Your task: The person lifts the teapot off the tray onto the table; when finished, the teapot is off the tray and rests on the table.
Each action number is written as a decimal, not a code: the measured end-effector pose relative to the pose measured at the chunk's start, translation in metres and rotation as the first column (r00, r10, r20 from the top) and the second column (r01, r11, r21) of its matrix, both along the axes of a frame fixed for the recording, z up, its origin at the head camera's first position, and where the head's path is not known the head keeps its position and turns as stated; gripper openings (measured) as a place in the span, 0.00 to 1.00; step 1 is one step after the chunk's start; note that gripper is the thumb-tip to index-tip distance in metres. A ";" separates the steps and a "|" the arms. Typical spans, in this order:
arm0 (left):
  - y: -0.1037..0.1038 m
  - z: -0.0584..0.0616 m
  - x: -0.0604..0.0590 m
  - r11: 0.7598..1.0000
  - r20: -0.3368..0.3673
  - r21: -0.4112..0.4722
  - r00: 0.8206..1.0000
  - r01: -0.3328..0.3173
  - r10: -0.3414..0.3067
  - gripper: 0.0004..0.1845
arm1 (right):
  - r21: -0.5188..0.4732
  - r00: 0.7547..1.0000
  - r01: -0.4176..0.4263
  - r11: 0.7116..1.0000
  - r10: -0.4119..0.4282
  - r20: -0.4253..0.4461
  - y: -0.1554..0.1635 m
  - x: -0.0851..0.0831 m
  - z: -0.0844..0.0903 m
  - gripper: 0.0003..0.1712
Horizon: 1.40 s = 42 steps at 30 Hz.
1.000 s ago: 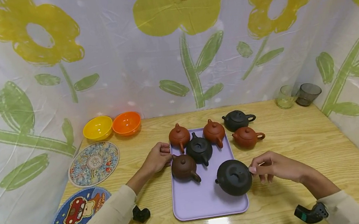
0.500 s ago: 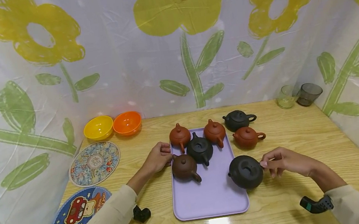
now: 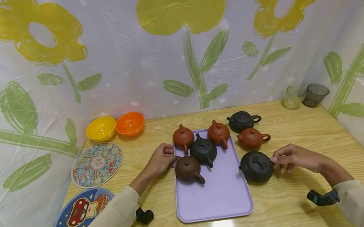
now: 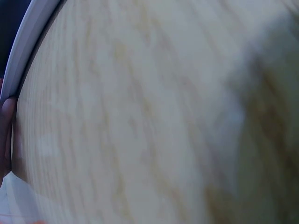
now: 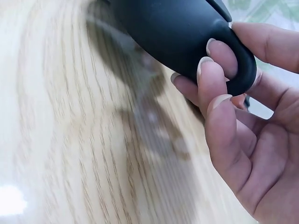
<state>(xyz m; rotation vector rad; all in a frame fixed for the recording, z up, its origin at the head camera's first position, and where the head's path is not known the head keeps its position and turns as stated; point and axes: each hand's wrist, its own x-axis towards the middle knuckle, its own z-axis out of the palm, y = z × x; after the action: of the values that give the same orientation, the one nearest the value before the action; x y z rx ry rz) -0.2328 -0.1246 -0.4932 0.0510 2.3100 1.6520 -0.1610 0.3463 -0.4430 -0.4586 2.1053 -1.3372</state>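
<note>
At far left, by the wall cloth (image 3: 122,68), a yellow bowl (image 3: 101,130) with an orange bowl (image 3: 130,125) just to its right. Nearer, on the table (image 3: 310,128), a floral mat (image 3: 97,165), then a blue mat (image 3: 78,215), partly hidden by the left sleeve (image 3: 112,224).

Farther right, the left hand (image 3: 158,161) at the left rim of the lilac tray (image 3: 213,202), fingers touching there; firm grip or mere steadying touch, cannot tell.

On the tray, four teapots: left red teapot (image 3: 183,138) at the far left corner, brown teapot (image 3: 187,169) nearer on the left, middle black teapot (image 3: 203,150) between, right red teapot (image 3: 219,134) at the far right corner.

Just right of the tray, the held teapot (image 3: 257,167), black, in the air over the table, handle loop grasped by the right hand (image 3: 295,159), one fingertip poking through.

Beyond, standing on the table, untouched: outer red teapot (image 3: 251,139), then far black teapot (image 3: 241,121). At far right, green glass (image 3: 291,99) beside grey glass (image 3: 315,96).

Judged partway through shifting teapots between tray and table: two on the table, four on the tray, one in transit and not yet set down. Direction of the transfer: cannot tell from this layout.
</note>
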 end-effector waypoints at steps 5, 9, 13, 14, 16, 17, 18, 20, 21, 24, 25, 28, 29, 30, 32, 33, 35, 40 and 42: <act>0.001 0.000 0.001 1.000 -0.006 0.000 1.000 0.003 -0.003 0.23 | 0.011 1.000 0.025 1.000 -0.025 0.016 0.007 -0.005 -0.004 0.20; 0.001 -0.001 0.002 1.000 -0.014 0.005 1.000 0.006 -0.006 0.22 | 0.010 0.999 0.034 0.999 -0.035 0.018 0.010 -0.009 -0.007 0.20; 0.000 0.000 0.002 1.000 -0.013 0.002 1.000 0.001 -0.001 0.21 | 0.007 0.999 0.030 1.000 -0.030 0.018 0.012 -0.012 -0.010 0.20; 0.000 0.000 0.002 1.000 -0.014 0.000 1.000 0.001 -0.001 0.22 | 0.005 0.999 0.027 1.000 -0.027 0.018 0.012 -0.012 -0.011 0.20; 0.000 0.001 0.002 1.000 -0.016 -0.004 1.000 0.004 -0.004 0.22 | 0.002 1.000 0.023 1.000 -0.023 0.021 0.013 -0.013 -0.011 0.20; 0.000 0.001 0.002 1.000 -0.018 -0.008 1.000 0.006 -0.006 0.23 | 0.002 1.000 0.021 1.000 -0.021 0.022 0.013 -0.014 -0.012 0.20; 0.000 0.001 0.003 1.000 -0.020 -0.012 1.000 0.007 -0.007 0.23 | 0.003 1.000 0.020 1.000 -0.020 0.023 0.013 -0.014 -0.012 0.20; -0.001 0.001 0.003 1.000 -0.017 -0.015 1.000 0.004 -0.004 0.23 | 0.010 1.000 0.020 1.000 -0.020 0.024 0.013 -0.015 -0.012 0.21; -0.001 0.001 0.002 1.000 -0.016 -0.016 1.000 0.002 -0.002 0.23 | 0.015 0.999 0.022 1.000 -0.022 0.026 0.013 -0.015 -0.012 0.21; -0.001 0.000 0.001 1.000 -0.012 -0.015 1.000 -0.007 0.007 0.22 | 0.033 0.999 0.027 0.999 -0.028 0.029 0.012 -0.016 -0.011 0.21; -0.001 -0.001 0.001 1.000 -0.011 -0.011 1.000 -0.007 0.007 0.22 | 0.038 0.999 0.027 0.999 -0.028 0.031 0.012 -0.016 -0.011 0.21; 0.000 0.004 0.003 1.000 -0.008 -0.003 1.000 -0.004 0.004 0.22 | 0.047 0.999 0.031 0.998 -0.033 0.037 0.012 -0.016 -0.010 0.21; 0.000 0.003 0.003 1.000 -0.008 0.000 1.000 -0.001 0.001 0.22 | 0.050 0.999 0.032 0.998 -0.034 0.037 0.012 -0.016 -0.010 0.21; 0.000 0.003 0.003 1.000 -0.007 0.003 1.000 -0.002 0.002 0.22 | 0.053 0.999 0.034 0.998 -0.036 0.039 0.011 -0.015 -0.009 0.21; -0.001 0.002 0.002 1.000 -0.004 0.003 1.000 0.000 0.000 0.22 | 0.059 0.999 0.040 0.997 -0.042 0.034 0.011 -0.015 -0.009 0.20; -0.002 -0.003 -0.001 1.000 -0.004 0.005 1.000 -0.003 0.003 0.22 | 0.063 0.999 0.045 0.997 -0.047 0.028 0.011 -0.014 -0.008 0.20; -0.002 -0.003 -0.001 1.000 -0.003 0.006 1.000 -0.005 0.005 0.23 | 0.072 0.998 0.054 0.996 -0.055 0.013 0.011 -0.013 -0.008 0.19; -0.001 -0.003 -0.001 1.000 0.008 0.016 1.000 -0.010 0.010 0.23 | 0.101 0.995 0.099 0.990 -0.097 -0.023 0.012 -0.010 -0.009 0.18; -0.001 -0.003 -0.001 1.000 0.012 0.022 1.000 -0.009 0.009 0.23 | 0.112 0.991 0.129 0.985 -0.126 -0.035 0.013 -0.009 -0.008 0.17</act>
<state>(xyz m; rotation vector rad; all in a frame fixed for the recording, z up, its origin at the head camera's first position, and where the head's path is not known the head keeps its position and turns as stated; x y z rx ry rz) -0.2335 -0.1257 -0.4960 0.0359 2.2871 1.6776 -0.1703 0.3592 -0.4512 -0.3006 2.2526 -1.2777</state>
